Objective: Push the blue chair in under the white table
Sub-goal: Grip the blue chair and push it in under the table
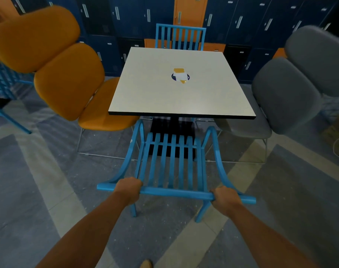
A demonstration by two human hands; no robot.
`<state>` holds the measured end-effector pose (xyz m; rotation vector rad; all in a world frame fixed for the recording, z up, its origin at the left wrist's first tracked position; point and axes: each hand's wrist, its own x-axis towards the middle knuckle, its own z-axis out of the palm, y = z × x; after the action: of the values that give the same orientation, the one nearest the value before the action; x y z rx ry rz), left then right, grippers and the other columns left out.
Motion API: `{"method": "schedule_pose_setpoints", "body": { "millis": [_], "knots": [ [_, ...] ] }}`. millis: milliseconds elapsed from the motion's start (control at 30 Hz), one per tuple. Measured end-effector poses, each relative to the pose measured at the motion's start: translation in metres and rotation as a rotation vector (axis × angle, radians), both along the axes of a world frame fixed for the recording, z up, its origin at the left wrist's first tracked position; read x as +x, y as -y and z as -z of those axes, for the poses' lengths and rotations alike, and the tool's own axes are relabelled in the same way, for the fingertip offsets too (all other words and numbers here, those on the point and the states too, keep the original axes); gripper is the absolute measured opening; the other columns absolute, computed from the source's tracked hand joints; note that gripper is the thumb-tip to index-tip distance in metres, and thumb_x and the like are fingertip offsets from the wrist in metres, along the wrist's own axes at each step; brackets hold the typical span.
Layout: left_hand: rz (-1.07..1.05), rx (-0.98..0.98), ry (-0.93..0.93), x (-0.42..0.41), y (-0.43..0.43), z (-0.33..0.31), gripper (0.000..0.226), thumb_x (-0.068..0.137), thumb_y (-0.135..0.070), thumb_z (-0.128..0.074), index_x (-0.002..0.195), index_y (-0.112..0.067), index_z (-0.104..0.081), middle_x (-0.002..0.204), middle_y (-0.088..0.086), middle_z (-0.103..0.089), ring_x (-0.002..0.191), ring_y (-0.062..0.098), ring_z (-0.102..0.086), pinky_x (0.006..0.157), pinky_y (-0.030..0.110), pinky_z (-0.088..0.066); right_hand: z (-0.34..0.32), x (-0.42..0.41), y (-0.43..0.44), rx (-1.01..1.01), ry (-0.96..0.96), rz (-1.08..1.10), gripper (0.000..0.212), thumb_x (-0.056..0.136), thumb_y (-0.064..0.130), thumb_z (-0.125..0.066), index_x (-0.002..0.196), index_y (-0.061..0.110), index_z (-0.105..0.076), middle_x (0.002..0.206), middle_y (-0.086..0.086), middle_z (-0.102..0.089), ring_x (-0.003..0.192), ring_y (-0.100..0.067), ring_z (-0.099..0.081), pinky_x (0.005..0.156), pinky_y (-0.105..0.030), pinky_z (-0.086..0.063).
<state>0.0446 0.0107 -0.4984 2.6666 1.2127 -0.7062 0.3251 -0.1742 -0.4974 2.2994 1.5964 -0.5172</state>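
Observation:
A blue slatted chair (pixel 172 163) stands in front of me, facing the white square table (pixel 164 89). Its front part and armrest tips sit just under the table's near edge; the backrest is still well out from it. My left hand (pixel 129 187) is closed around the top rail of the backrest on the left. My right hand (pixel 225 197) grips the same rail on the right. The table's black pedestal base (pixel 172 126) shows through the chair's slats.
An orange padded chair (pixel 68 80) is tucked at the table's left side and a grey padded chair (pixel 284 95) at its right. A second blue chair (pixel 180 36) stands at the far side. Blue and orange lockers (pixel 242 22) line the back wall. A small sticker (pixel 180 76) marks the tabletop.

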Motion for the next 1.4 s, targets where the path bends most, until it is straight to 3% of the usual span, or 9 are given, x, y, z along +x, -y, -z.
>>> {"method": "schedule_pose_setpoints", "body": {
  "millis": [367,567,800,1033,1133,1267,1400],
  "knots": [
    [0.018,-0.033,-0.034,0.001,-0.011,-0.001,0.035,0.091,-0.011,-0.048,0.122,-0.016,-0.064,0.116,0.009,-0.068,0.107,0.027,-0.065,0.094,0.039,-0.054,0.006,0.002,-0.005,-0.004,-0.004,-0.027,0.025,0.088,0.030,-0.050,0.109,0.022,-0.063,0.102,-0.006,-0.071,0.094,-0.027,-0.067,0.080,-0.040,-0.054],
    [-0.002,-0.044,-0.031,0.000,-0.012,-0.002,0.035,0.090,-0.015,-0.049,0.121,-0.020,-0.065,0.113,0.006,-0.069,0.104,0.025,-0.066,0.091,0.039,-0.055,0.007,-0.002,-0.004,0.036,0.052,-0.041,0.024,0.089,0.031,-0.051,0.110,0.025,-0.060,0.104,-0.003,-0.071,0.099,-0.026,-0.066,0.086,-0.039,-0.049],
    [-0.055,-0.020,-0.010,0.005,-0.001,-0.001,0.031,0.092,-0.016,-0.050,0.118,-0.019,-0.066,0.111,0.005,-0.070,0.101,0.024,-0.067,0.089,0.035,-0.056,0.003,0.008,-0.002,-0.007,-0.061,-0.008,0.025,0.086,0.028,-0.054,0.109,0.023,-0.064,0.102,-0.006,-0.070,0.095,-0.027,-0.066,0.080,-0.040,-0.054],
    [-0.027,0.001,-0.042,0.010,0.011,-0.001,0.030,0.094,-0.015,-0.050,0.120,-0.017,-0.064,0.113,0.006,-0.068,0.104,0.024,-0.066,0.090,0.036,-0.055,0.001,0.012,0.003,-0.036,-0.025,0.008,0.028,0.089,0.030,-0.053,0.114,0.022,-0.062,0.108,-0.005,-0.069,0.101,-0.026,-0.064,0.086,-0.040,-0.053],
    [0.015,0.039,-0.066,0.013,0.014,-0.005,0.031,0.092,-0.022,-0.054,0.123,-0.020,-0.063,0.118,0.003,-0.063,0.112,0.023,-0.059,0.097,0.038,-0.050,-0.004,-0.002,0.001,-0.038,0.041,0.039,0.035,0.088,0.038,-0.056,0.120,0.023,-0.059,0.117,-0.004,-0.063,0.112,-0.027,-0.057,0.099,-0.045,-0.043],
    [0.128,0.014,0.077,0.041,0.033,-0.009,0.044,0.089,-0.038,-0.060,0.130,-0.023,-0.056,0.127,0.002,-0.054,0.123,0.024,-0.049,0.108,0.043,-0.040,-0.012,-0.045,-0.021,0.068,-0.084,0.011,0.050,0.087,0.035,-0.062,0.132,0.020,-0.047,0.130,-0.009,-0.047,0.123,-0.032,-0.046,0.107,-0.052,-0.037],
    [0.181,-0.072,0.177,0.078,0.065,-0.006,0.031,0.097,-0.022,-0.051,0.126,-0.011,-0.054,0.125,0.010,-0.059,0.113,0.030,-0.059,0.093,0.041,-0.048,-0.006,-0.093,-0.042,0.111,-0.164,-0.072,0.038,0.092,0.017,-0.054,0.129,0.011,-0.046,0.130,-0.013,-0.048,0.122,-0.032,-0.047,0.102,-0.046,-0.038]
  ]
}}
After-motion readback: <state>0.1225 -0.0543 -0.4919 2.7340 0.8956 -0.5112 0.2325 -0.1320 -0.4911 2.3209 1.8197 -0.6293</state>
